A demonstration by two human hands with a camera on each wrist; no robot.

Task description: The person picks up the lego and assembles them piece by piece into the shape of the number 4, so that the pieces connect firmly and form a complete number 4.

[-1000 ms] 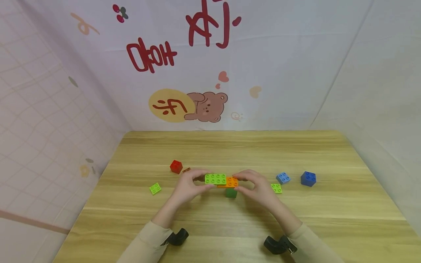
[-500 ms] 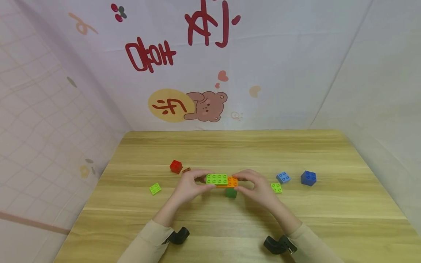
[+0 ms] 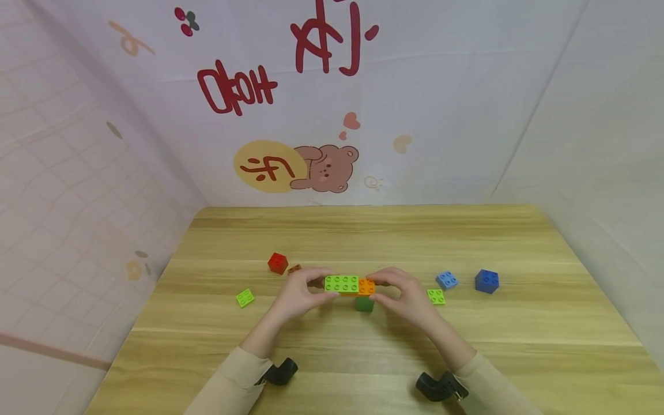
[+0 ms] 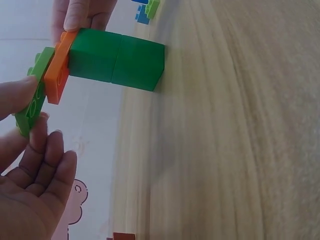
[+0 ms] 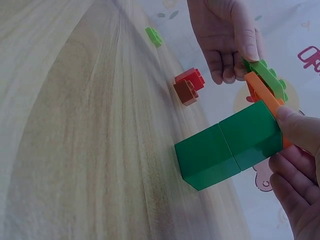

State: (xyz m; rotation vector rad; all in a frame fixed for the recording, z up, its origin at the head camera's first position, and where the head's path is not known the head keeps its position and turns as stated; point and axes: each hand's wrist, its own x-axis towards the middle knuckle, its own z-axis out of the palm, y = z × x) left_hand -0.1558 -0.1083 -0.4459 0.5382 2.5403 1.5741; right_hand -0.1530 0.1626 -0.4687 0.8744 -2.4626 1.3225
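Two dark green blocks (image 5: 227, 145), one on the other, stand on the table as a small tower. An orange brick (image 3: 367, 287) lies across the top and juts out to the left. My right hand (image 3: 408, 298) pinches its right end between thumb and fingers. Over the orange brick's left part sits a long light green brick (image 3: 341, 284), studs up, its left end sticking out. My left hand (image 3: 298, 295) pinches that end. In the left wrist view the green brick (image 4: 35, 92) lies right against the orange one's studs, slightly tilted.
Left of the tower lie a red block (image 3: 278, 263), a brown brick (image 3: 294, 268) and a small light green brick (image 3: 245, 298). To the right are another light green brick (image 3: 436, 297), a light blue brick (image 3: 447, 280) and a dark blue block (image 3: 487, 281). A printed cloth hangs behind the table.
The light green brick has shifted slightly right over the orange brick with my left hand, and now looks lower and closer to it. My right hand keeps its place.
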